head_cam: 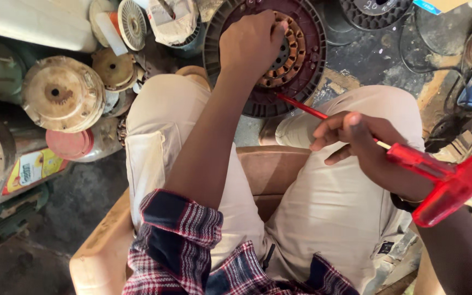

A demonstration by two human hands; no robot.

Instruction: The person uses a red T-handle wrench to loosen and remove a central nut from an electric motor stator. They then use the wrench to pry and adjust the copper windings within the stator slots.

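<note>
A dark round motor plate (pixel 310 65) with a ring of copper windings (pixel 293 52) lies on the floor between my knees. My left hand (pixel 249 43) rests on the winding ring, fingers curled over its inner edge. My right hand (pixel 356 142) holds a red T-handled tool (pixel 443 180) by its thin shaft. The tool's red tip (pixel 288 101) points toward the plate's near edge. My beige trousers (pixel 323 207) and a plaid shirt hem fill the lower view.
Several rusty round motor covers (pixel 61 93) and a red-lidded jar (pixel 75 145) crowd the left. A white fan-like disc (pixel 132 22) and more dark spools (pixel 375 11) lie at the top. I sit on a tan seat (pixel 269 169). Cables lie at right.
</note>
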